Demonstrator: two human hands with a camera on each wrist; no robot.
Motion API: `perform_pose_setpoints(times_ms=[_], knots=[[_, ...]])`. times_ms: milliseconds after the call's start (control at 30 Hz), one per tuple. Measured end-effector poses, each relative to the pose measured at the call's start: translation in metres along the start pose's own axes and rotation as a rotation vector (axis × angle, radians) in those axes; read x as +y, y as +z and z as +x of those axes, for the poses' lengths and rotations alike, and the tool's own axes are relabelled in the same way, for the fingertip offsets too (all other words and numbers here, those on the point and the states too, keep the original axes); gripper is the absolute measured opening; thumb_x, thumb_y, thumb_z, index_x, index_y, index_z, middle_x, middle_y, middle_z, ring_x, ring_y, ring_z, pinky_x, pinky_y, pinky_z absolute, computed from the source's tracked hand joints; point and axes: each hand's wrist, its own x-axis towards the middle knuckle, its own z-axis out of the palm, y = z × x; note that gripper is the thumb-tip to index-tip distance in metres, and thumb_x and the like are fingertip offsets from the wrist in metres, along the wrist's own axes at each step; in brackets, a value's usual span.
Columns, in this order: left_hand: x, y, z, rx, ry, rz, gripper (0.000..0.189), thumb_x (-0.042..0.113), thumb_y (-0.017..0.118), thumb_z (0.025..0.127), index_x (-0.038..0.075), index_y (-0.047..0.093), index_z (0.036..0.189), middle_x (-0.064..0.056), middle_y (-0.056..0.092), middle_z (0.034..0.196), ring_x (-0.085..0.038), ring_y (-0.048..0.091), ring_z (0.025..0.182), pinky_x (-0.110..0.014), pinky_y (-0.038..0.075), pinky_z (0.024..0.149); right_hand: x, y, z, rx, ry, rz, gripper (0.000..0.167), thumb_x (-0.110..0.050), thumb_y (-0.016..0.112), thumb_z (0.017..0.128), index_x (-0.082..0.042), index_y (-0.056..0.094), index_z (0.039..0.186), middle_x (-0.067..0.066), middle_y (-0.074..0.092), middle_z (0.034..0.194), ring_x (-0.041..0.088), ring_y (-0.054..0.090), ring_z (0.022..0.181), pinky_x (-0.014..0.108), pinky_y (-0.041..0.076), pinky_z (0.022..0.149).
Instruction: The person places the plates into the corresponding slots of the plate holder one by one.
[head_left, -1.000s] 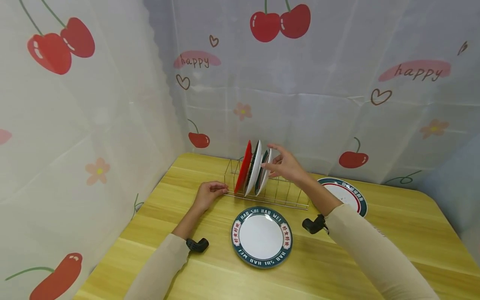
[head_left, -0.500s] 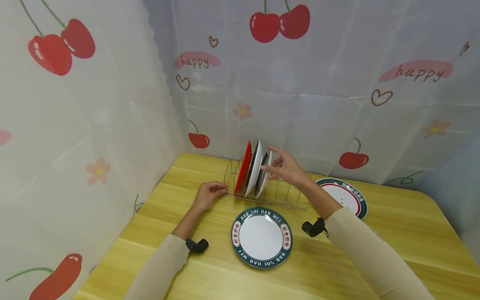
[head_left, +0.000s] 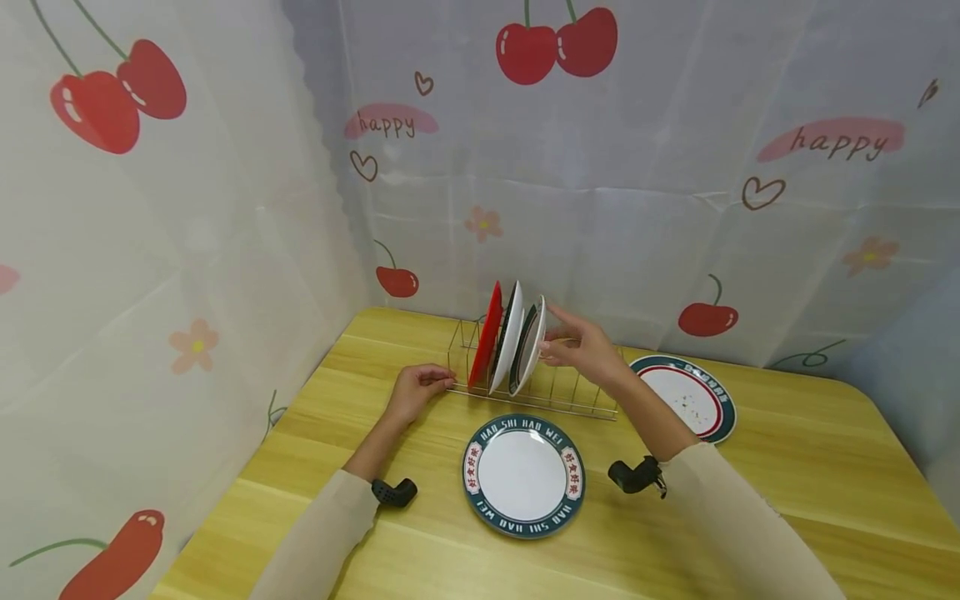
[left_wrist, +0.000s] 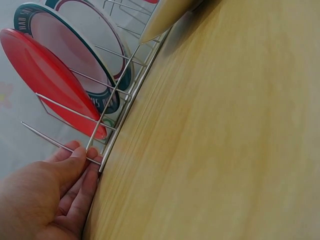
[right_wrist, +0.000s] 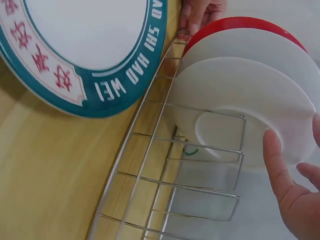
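In the head view, my left hand (head_left: 415, 390) pinches the left end of the wire dish rack (head_left: 540, 404) between thumb and fingers. Three plates stand on edge in that rack: a red plate (head_left: 486, 337), a white-backed plate (head_left: 509, 343) and a smaller plate (head_left: 532, 354) with a dark-banded front. My right hand (head_left: 587, 348) is at the right of the smaller plate, fingers loosely extended. Its thumb lies close to the white back, as the right wrist view shows, and no finger curls round the rim. All three plates lean to the right at the top.
A white plate with a teal lettered rim (head_left: 523, 527) lies flat in front of the rack. Another teal-rimmed plate (head_left: 724, 417), partly behind my right forearm, lies at the right. A cherry-patterned curtain (head_left: 600, 250) hangs behind the wooden table (head_left: 810, 467).
My right hand has moved slightly right, from around the smaller plate's rim to beside its back. That plate's top leans further right. My left hand stays on the rack.
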Motion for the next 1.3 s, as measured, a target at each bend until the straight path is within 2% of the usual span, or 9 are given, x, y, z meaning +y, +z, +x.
perform_pose_setpoints(times_ms=[100,233,433,533,767,1000,1167,1200,1300], knots=[[0.001,0.001,0.000,0.002,0.001,0.007,0.013,0.002,0.074,0.091,-0.001,0.078,0.103,-0.016,0.076,0.103,-0.029,0.074,0.095,-0.025,0.060,0.080,0.004,-0.004,-0.013,0.014,0.012,0.007,0.070,-0.019,0.067,0.100,-0.018,0.032,0.160,0.028,0.057,0.134,0.042,0.066,0.113,0.046,0.057,0.092],[0.001,0.001,0.000,0.005,0.007,0.023,0.013,0.001,0.074,0.091,0.000,0.078,0.102,-0.014,0.076,0.103,-0.025,0.074,0.095,-0.025,0.059,0.080,0.005,-0.011,-0.034,0.045,0.026,-0.005,0.067,-0.030,0.068,0.099,-0.020,0.037,0.158,0.022,0.060,0.135,0.040,0.064,0.117,0.045,0.057,0.093],[0.002,0.000,0.000,0.022,0.004,0.041,0.012,0.001,0.074,0.091,0.001,0.079,0.102,-0.012,0.077,0.102,-0.022,0.074,0.094,-0.026,0.060,0.081,0.005,-0.022,-0.061,0.111,0.020,-0.028,0.069,-0.028,0.069,0.099,-0.015,0.035,0.159,0.023,0.061,0.133,0.034,0.064,0.119,0.039,0.057,0.092],[0.002,0.000,0.000,0.024,-0.004,0.033,0.011,0.001,0.074,0.091,0.001,0.079,0.101,-0.012,0.077,0.102,-0.023,0.074,0.094,-0.025,0.059,0.080,0.007,-0.031,-0.072,0.143,0.016,-0.042,0.070,-0.026,0.067,0.100,-0.014,0.033,0.159,0.025,0.060,0.134,0.026,0.067,0.115,0.031,0.058,0.089],[0.002,0.001,-0.001,0.010,-0.007,0.009,0.012,0.000,0.074,0.091,-0.001,0.078,0.103,-0.015,0.076,0.104,-0.027,0.074,0.096,-0.027,0.060,0.081,0.012,-0.059,-0.098,0.205,0.005,-0.044,0.067,-0.028,0.065,0.101,-0.011,0.034,0.158,0.025,0.059,0.136,0.001,0.067,0.104,0.021,0.057,0.086],[0.002,0.005,-0.002,0.009,0.018,0.032,0.013,0.000,0.074,0.091,-0.001,0.078,0.103,-0.015,0.076,0.103,-0.026,0.073,0.097,-0.028,0.060,0.083,0.028,-0.089,-0.114,0.286,-0.037,-0.033,0.057,-0.025,0.064,0.102,-0.005,0.045,0.152,-0.009,0.067,0.120,0.000,0.068,0.103,0.019,0.057,0.084],[0.000,0.004,-0.005,0.014,0.001,0.048,0.012,0.002,0.075,0.090,0.002,0.078,0.102,-0.012,0.077,0.101,-0.024,0.073,0.096,-0.027,0.059,0.083,0.037,-0.104,-0.120,0.336,-0.035,-0.026,0.057,-0.022,0.065,0.102,-0.003,0.045,0.151,-0.009,0.067,0.118,0.000,0.069,0.100,0.017,0.056,0.083],[-0.004,0.004,-0.004,0.016,0.006,0.050,0.011,0.003,0.076,0.090,0.003,0.079,0.101,-0.010,0.077,0.100,-0.021,0.073,0.095,-0.025,0.059,0.082,0.040,-0.107,-0.121,0.348,-0.031,-0.029,0.057,-0.022,0.065,0.102,-0.003,0.045,0.152,-0.009,0.067,0.118,0.000,0.069,0.099,0.016,0.056,0.082],[-0.001,0.004,-0.001,0.017,0.023,0.060,0.012,0.002,0.075,0.090,0.003,0.079,0.101,-0.010,0.077,0.100,-0.021,0.073,0.095,-0.024,0.059,0.082,0.049,-0.118,-0.123,0.381,-0.017,-0.029,0.058,-0.022,0.064,0.102,-0.004,0.043,0.153,-0.012,0.067,0.116,-0.002,0.070,0.096,0.013,0.054,0.082]])
